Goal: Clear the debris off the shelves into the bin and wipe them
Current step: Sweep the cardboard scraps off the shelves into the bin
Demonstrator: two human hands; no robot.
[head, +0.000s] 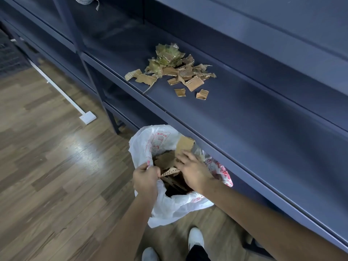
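A pile of torn cardboard scraps and crumpled tape [175, 70] lies on the dark blue shelf [244, 129]. Below the shelf's front edge hangs a white plastic bin bag [169, 206] with red print, with cardboard pieces inside. My left hand [146, 178] grips the bag's near rim and holds it open. My right hand [194, 170] reaches into the bag's mouth, fingers curled over a cardboard piece [185, 143] that stands up against the far side.
More blue shelves run above and below. A grey cloth [84, 0] lies on the upper shelf at the far left. The wood floor spreads to the left, crossed by a white cable strip [87, 117]. My white shoes [195, 239] stand under the bag.
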